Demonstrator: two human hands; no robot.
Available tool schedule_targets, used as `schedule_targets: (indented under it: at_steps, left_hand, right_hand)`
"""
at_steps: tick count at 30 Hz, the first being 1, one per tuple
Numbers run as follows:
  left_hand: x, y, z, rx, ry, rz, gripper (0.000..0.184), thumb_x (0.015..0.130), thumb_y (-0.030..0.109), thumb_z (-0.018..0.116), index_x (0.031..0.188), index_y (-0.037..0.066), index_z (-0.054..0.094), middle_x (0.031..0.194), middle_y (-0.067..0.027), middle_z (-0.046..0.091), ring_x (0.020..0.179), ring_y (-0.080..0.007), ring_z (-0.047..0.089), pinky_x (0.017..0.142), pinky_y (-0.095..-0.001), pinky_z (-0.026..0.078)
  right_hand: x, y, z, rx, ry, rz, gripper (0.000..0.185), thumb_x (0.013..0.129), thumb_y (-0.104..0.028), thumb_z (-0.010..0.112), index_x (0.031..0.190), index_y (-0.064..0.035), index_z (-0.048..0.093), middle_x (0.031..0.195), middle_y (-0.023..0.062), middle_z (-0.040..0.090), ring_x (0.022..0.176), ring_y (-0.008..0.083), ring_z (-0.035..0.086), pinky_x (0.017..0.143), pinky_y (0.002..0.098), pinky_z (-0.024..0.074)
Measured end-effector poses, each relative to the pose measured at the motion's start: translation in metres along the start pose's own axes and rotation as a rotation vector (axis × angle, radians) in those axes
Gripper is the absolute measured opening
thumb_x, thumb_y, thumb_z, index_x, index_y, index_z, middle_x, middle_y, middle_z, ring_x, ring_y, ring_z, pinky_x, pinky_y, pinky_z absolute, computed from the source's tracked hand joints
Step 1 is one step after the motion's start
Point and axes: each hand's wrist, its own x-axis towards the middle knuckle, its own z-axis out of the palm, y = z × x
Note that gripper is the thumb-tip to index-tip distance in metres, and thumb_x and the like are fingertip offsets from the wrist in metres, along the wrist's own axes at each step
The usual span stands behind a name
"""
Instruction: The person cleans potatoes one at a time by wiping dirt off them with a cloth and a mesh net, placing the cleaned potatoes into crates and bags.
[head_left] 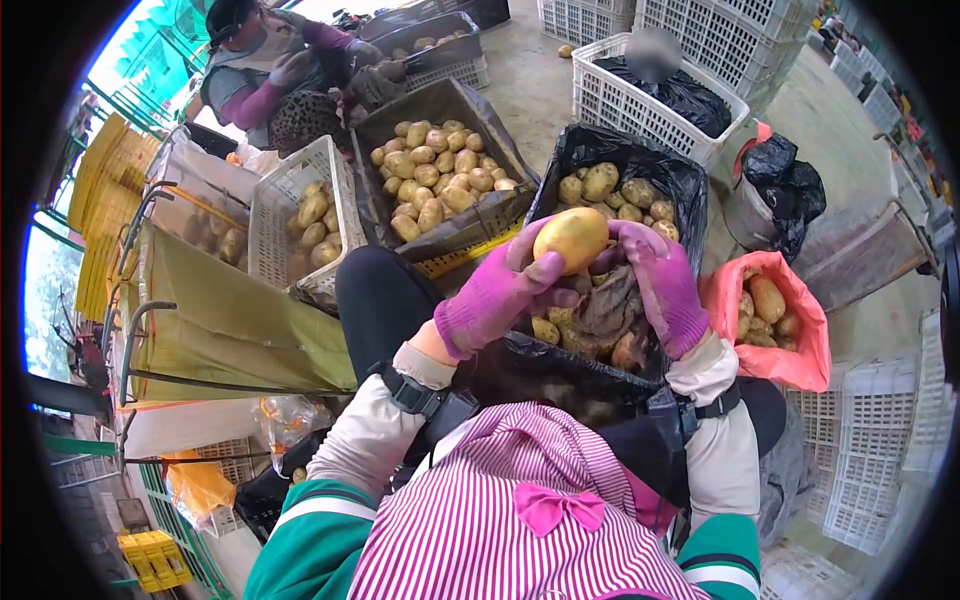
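My left hand (500, 290), in a pink knitted glove, grips a large yellow potato (571, 240) between thumb and fingers. In the matching glove, my right hand (658, 285) holds a dirty brown cloth (608, 308) that hangs down below the potato; the fingertips on that side are partly hidden. Both hands are above a crate lined with black plastic (690, 195), where more potatoes (600, 183) lie. Part of that crate's contents is covered by the cloth and my hands.
A dark-lined crate of potatoes (505, 215) stands ahead, with a white crate (345, 185) left of it. To the right are a pink-red sack (815, 345) of potatoes and a black-bagged bucket (750, 215). Another person (265, 80) sits at upper left. White crates (720, 50) are stacked behind.
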Motion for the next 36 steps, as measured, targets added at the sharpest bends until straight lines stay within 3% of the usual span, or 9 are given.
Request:
schedule_targets:
  at_steps: [9, 12, 15, 17, 19, 28, 31, 33, 36]
  left_hand:
    - [0.004, -0.017, 0.012, 0.119, 0.033, 0.075, 0.064, 0.092, 0.038, 0.061, 0.140, 0.006, 0.035, 0.126, -0.0041, 0.048, 0.111, -0.0131, 0.048, 0.093, -0.0298, 0.044]
    - [0.009, -0.035, 0.009, -0.011, -0.010, 0.181, 0.071, 0.090, 0.049, 0.060, 0.141, 0.007, 0.033, 0.123, -0.0052, 0.047, 0.106, -0.0127, 0.049, 0.086, -0.0281, 0.047]
    - [-0.001, -0.012, 0.002, -0.039, 0.071, 0.286, 0.076, 0.088, 0.051, 0.061, 0.142, 0.007, 0.031, 0.122, -0.0062, 0.047, 0.100, -0.0114, 0.051, 0.083, -0.0271, 0.048]
    - [-0.018, 0.012, -0.003, -0.085, 0.174, 0.321, 0.079, 0.089, 0.047, 0.061, 0.146, 0.008, 0.023, 0.121, -0.0069, 0.047, 0.090, -0.0109, 0.054, 0.079, -0.0267, 0.049]
    - [-0.047, 0.045, -0.016, -0.132, 0.224, 0.412, 0.075, 0.092, 0.038, 0.061, 0.148, 0.010, 0.020, 0.121, -0.0068, 0.048, 0.089, -0.0107, 0.054, 0.076, -0.0264, 0.050]
    - [-0.219, 0.192, -0.054, 0.986, 0.969, 0.946, 0.062, 0.087, 0.004, 0.064, 0.142, 0.008, 0.036, 0.131, -0.0114, 0.048, 0.099, -0.0160, 0.058, 0.082, -0.0280, 0.052]
    - [-0.256, 0.249, -0.095, 1.633, 1.321, 1.166, 0.050, 0.085, 0.006, 0.062, 0.133, 0.006, 0.048, 0.125, -0.0187, 0.055, 0.117, -0.0356, 0.052, 0.101, -0.0414, 0.043]
    - [-0.296, 0.314, -0.155, 1.852, 1.591, 1.073, 0.049, 0.086, 0.006, 0.059, 0.134, 0.009, 0.048, 0.124, -0.0200, 0.055, 0.118, -0.0380, 0.051, 0.101, -0.0416, 0.043]
    - [-0.378, 0.388, -0.300, 1.640, 1.981, 0.335, 0.054, 0.087, 0.026, 0.058, 0.133, 0.001, 0.046, 0.123, -0.0247, 0.057, 0.118, -0.0420, 0.051, 0.101, -0.0407, 0.041]
  right_hand:
    - [-0.002, -0.009, 0.014, -0.218, 0.064, -0.074, 0.043, 0.093, -0.028, 0.058, 0.125, 0.0004, 0.056, 0.116, 0.0137, 0.062, 0.105, 0.0210, 0.060, 0.092, 0.0323, 0.0458]
    - [0.010, -0.002, -0.006, -0.432, 0.086, -0.064, 0.035, 0.097, -0.024, 0.040, 0.099, 0.0022, 0.064, 0.097, 0.0106, 0.065, 0.093, 0.0202, 0.061, 0.086, 0.0344, 0.0469]
    - [0.016, 0.028, -0.003, -0.157, 0.149, -0.142, 0.030, 0.098, -0.027, 0.044, 0.102, -0.0010, 0.059, 0.087, 0.0078, 0.058, 0.081, 0.0192, 0.057, 0.078, 0.0307, 0.0468]
    - [0.015, 0.019, 0.013, 0.482, 0.382, 0.347, 0.032, 0.098, -0.031, 0.046, 0.105, -0.0022, 0.057, 0.090, 0.0071, 0.059, 0.082, 0.0182, 0.058, 0.077, 0.0301, 0.0483]
    - [0.023, 0.060, -0.016, 0.545, 0.062, 0.359, 0.035, 0.097, -0.034, 0.046, 0.106, -0.0017, 0.057, 0.090, 0.0096, 0.061, 0.083, 0.0201, 0.060, 0.078, 0.0338, 0.0500]
    - [0.023, 0.056, 0.017, 0.196, 0.077, 0.295, 0.027, 0.092, -0.025, 0.050, 0.103, -0.0028, 0.060, 0.093, 0.0100, 0.063, 0.087, 0.0206, 0.062, 0.080, 0.0347, 0.0512]
    - [0.032, 0.043, 0.025, 0.139, 0.095, 0.250, 0.027, 0.093, -0.024, 0.049, 0.104, -0.0024, 0.060, 0.095, 0.0099, 0.063, 0.088, 0.0204, 0.062, 0.080, 0.0340, 0.0509]
    - [0.037, 0.033, 0.030, 0.101, 0.118, 0.226, 0.027, 0.093, -0.023, 0.048, 0.106, -0.0022, 0.060, 0.095, 0.0099, 0.064, 0.089, 0.0203, 0.062, 0.081, 0.0335, 0.0506]
    - [0.047, 0.020, 0.033, 0.060, 0.126, 0.176, 0.028, 0.093, -0.022, 0.048, 0.107, -0.0018, 0.060, 0.097, 0.0099, 0.064, 0.090, 0.0202, 0.062, 0.082, 0.0329, 0.0503]
